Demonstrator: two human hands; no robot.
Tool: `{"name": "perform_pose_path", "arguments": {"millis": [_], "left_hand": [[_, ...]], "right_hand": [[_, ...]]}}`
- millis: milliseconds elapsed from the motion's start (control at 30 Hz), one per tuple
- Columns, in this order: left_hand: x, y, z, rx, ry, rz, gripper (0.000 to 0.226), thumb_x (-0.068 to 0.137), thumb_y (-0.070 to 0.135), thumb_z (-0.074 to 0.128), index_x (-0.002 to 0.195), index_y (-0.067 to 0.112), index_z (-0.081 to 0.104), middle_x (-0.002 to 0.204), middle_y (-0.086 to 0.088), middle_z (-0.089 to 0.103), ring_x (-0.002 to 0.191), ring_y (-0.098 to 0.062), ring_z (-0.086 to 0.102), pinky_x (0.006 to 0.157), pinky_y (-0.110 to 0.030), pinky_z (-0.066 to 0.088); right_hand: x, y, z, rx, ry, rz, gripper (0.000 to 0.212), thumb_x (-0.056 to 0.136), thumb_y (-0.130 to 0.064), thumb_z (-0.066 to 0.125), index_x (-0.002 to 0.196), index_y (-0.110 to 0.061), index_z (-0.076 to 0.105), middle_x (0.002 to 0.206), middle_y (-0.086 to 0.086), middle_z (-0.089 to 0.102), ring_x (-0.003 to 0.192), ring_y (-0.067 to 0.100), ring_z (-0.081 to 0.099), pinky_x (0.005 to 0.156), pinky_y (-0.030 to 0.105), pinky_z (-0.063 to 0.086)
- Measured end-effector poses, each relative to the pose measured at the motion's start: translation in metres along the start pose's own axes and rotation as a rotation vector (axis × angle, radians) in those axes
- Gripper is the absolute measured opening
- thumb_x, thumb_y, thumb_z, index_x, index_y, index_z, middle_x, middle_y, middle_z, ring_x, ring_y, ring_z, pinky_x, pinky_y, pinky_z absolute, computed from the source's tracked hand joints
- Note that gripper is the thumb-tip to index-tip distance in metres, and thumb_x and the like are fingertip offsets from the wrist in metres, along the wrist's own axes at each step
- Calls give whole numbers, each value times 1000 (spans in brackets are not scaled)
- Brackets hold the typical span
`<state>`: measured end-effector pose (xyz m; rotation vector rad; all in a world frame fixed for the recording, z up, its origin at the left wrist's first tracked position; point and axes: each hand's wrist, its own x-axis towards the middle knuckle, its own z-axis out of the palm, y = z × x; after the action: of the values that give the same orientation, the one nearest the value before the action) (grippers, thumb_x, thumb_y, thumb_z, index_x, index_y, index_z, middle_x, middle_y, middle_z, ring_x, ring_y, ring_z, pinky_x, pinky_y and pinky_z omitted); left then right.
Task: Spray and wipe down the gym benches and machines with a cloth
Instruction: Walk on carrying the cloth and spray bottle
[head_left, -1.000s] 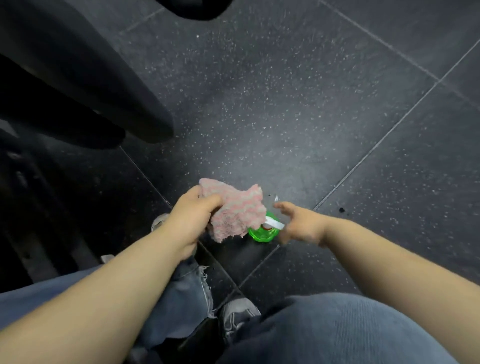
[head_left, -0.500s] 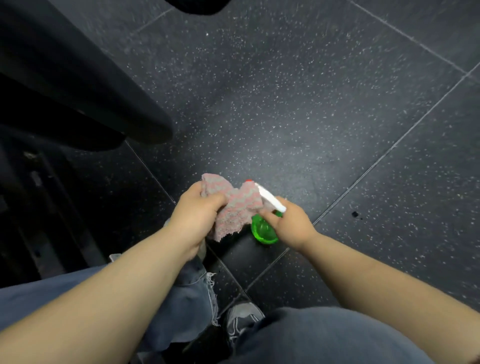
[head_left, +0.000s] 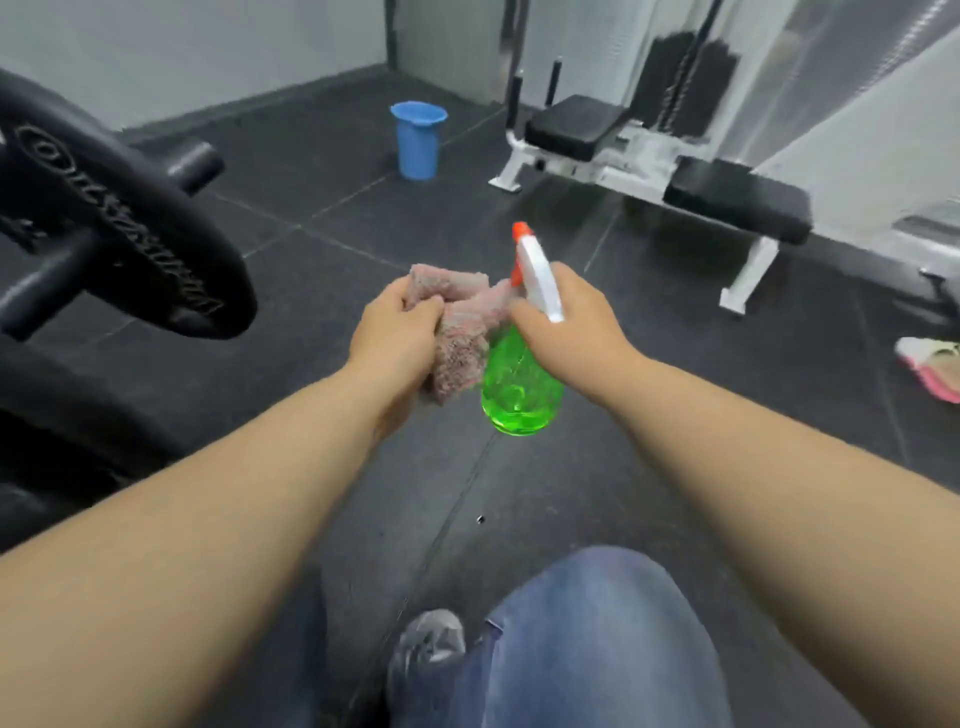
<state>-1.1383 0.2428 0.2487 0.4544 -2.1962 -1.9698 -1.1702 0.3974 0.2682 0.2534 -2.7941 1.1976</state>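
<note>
My left hand (head_left: 392, 332) grips a crumpled pink cloth (head_left: 460, 332) in front of me at mid-frame. My right hand (head_left: 569, 322) grips the neck of a green spray bottle (head_left: 519, 387) with a white head and orange nozzle, lifted off the floor and upright. Cloth and bottle touch each other. A white-framed machine with black pads (head_left: 571, 127) and a black bench pad (head_left: 737, 202) stands at the far right. A black weight plate (head_left: 130, 218) on a machine looms at the left.
A blue bucket (head_left: 418, 137) stands on the dark rubber floor (head_left: 363, 218) by the far wall. A pink slipper (head_left: 930, 364) lies at the right edge. My jeans and grey shoe (head_left: 428, 644) fill the bottom of the view.
My right hand took hold of the spray bottle on the floor and lifted it. The view rose from the floor to the room ahead.
</note>
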Motion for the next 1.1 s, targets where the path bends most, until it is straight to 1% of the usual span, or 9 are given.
{"name": "perform_pose_path", "arguments": {"millis": [167,267,400,467,600,800,900,967,1100], "left_hand": [[8,6,31,40,-126,3,42,77,54,43,93,24,69,108,-2,71,105,-27,65,97,-48,51],[27,-13,43,-50,-152,-80,40,79,55,43,97,28,67,112,2,70,107,-21,65,100,-49,49],[56,-72,60,-144,-227,-218,24,103,31,42,102,25,65,107,4,72,103,-15,68,83,-32,55],[66,-84,65,-141,-258,-293,26,105,26,39,103,24,65,102,5,74,97,-13,69,69,-24,53],[85,-72,80,-88,-314,-418,27,106,25,38,106,26,65,93,12,75,88,-4,71,63,-19,53],[80,32,133,72,-472,-539,17,100,23,50,108,24,65,95,7,76,78,-4,70,56,-17,50],[58,109,187,167,-626,-574,17,94,13,56,107,19,66,81,-4,73,67,-17,65,54,-24,45],[37,161,245,258,-736,-574,19,94,8,56,104,19,67,69,-1,69,59,-17,63,46,-22,42],[-12,227,362,411,-956,-479,16,96,7,55,101,16,67,77,-1,71,55,-9,63,42,-19,42]], "right_hand": [[2,23,-39,79,215,143,19,87,-22,57,100,-12,48,79,-5,50,70,16,48,59,33,36],[23,73,-19,47,143,333,17,87,-24,56,100,-16,48,80,-6,48,69,12,47,55,26,33],[47,144,41,-106,-100,517,13,84,-25,55,79,-16,48,74,1,52,72,24,50,51,28,30],[51,165,59,-74,-136,552,8,84,-25,56,86,-19,51,83,0,57,79,23,51,53,25,31],[50,171,47,-18,-129,603,12,85,-24,59,96,-22,53,93,-2,59,84,20,52,66,28,34],[33,161,-86,-40,-75,778,33,91,-29,59,118,-10,56,111,2,61,101,24,56,77,25,33],[9,155,-182,-23,46,896,38,93,-39,59,118,-9,55,114,5,61,107,28,58,74,25,31],[-15,155,-255,24,171,1007,35,93,-31,61,120,-10,54,115,6,62,108,28,58,74,26,32],[-61,166,-370,68,338,1150,30,91,-22,60,118,-10,56,111,11,65,105,32,60,84,34,42]]}}
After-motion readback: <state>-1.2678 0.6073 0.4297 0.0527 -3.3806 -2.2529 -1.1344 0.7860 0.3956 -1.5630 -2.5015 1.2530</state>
